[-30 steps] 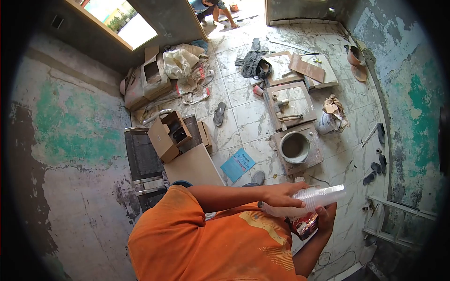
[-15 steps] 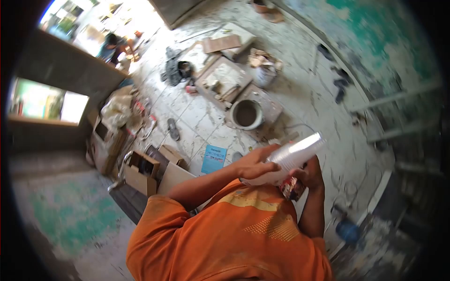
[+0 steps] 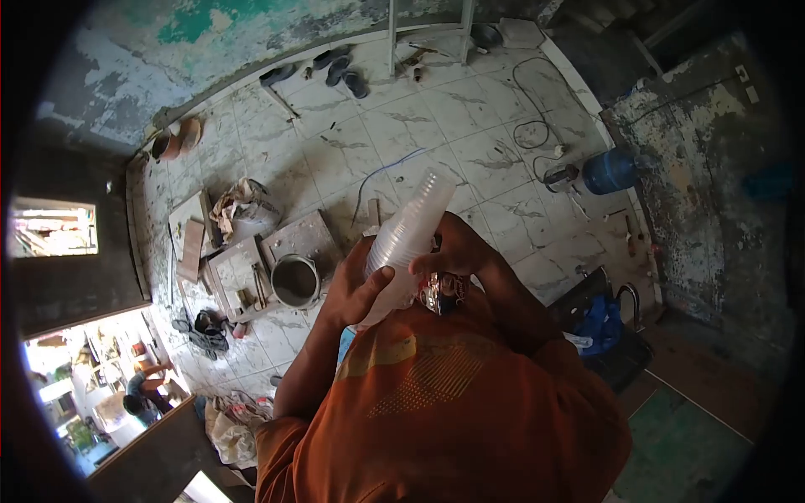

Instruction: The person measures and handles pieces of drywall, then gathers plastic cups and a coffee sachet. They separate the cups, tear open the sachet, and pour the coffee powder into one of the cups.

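A tall stack of clear plastic cups point(image 3: 412, 226) slants up and to the right in front of my chest. My left hand point(image 3: 350, 289) is wrapped around its lower part, thumb lying across the front. On the other side, my right hand point(image 3: 461, 247) has its thumb against the stack and its fingers curled, mostly hidden. A shiny dark packet with red on it point(image 3: 444, 293) hangs under the right palm, close to my orange shirt point(image 3: 453, 394), and appears held in that hand. Its lettering is too small to read.
On the marble-patterned tiles stand a bucket of grey material point(image 3: 316, 282), boards point(image 3: 310, 235) and a crumpled sack point(image 3: 251, 214). Sandals point(image 3: 340, 74) lie by the wall. A blue water jug point(image 3: 610, 172) and a dark chair point(image 3: 620, 360) are at right. Another person point(image 3: 144, 396) is outside the doorway.
The view has turned, so the room appears rotated and the bucket now lies to the left. The cup stack stands more upright; both hands remain around the cups and packet.
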Action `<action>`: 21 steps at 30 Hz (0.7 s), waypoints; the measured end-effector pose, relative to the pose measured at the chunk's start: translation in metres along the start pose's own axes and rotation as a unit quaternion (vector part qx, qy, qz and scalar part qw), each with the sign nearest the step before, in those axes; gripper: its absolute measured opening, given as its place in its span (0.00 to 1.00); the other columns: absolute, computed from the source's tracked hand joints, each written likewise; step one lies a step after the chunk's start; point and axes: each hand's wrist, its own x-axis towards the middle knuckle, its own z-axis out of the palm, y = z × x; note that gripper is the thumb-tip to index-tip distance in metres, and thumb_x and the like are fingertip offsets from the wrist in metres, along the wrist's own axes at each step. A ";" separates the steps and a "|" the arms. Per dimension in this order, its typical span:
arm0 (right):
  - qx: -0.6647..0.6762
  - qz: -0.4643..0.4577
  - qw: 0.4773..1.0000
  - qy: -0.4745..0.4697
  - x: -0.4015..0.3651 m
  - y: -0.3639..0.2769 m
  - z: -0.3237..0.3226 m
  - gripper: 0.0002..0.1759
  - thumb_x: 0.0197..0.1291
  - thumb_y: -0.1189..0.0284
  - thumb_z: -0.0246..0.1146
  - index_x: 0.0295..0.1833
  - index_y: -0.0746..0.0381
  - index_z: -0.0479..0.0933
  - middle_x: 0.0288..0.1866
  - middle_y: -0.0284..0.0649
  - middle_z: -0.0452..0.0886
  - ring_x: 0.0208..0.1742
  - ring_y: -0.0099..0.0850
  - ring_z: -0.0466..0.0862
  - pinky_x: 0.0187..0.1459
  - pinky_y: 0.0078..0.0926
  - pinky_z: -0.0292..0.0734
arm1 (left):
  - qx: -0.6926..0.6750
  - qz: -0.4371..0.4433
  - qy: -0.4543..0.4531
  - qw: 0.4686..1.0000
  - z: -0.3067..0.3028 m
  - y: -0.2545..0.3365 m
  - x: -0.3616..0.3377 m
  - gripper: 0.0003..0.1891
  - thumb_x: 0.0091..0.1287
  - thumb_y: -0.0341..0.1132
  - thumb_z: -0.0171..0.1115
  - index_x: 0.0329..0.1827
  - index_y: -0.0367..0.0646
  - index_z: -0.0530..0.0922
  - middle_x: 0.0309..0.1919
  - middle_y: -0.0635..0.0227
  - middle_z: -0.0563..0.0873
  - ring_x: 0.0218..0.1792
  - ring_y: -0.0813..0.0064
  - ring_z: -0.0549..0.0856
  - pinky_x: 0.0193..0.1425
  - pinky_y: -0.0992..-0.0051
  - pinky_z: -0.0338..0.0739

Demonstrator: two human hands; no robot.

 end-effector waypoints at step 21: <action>-0.084 0.063 0.945 0.309 0.072 0.003 -0.326 0.47 0.44 0.55 0.80 0.66 0.66 0.70 0.55 0.51 0.84 0.56 0.41 0.85 0.59 0.38 0.79 | 0.115 0.043 -0.291 0.949 0.079 0.088 0.453 0.43 0.57 0.50 0.72 0.73 0.39 0.65 0.57 0.50 0.82 0.58 0.58 0.83 0.64 0.62 0.76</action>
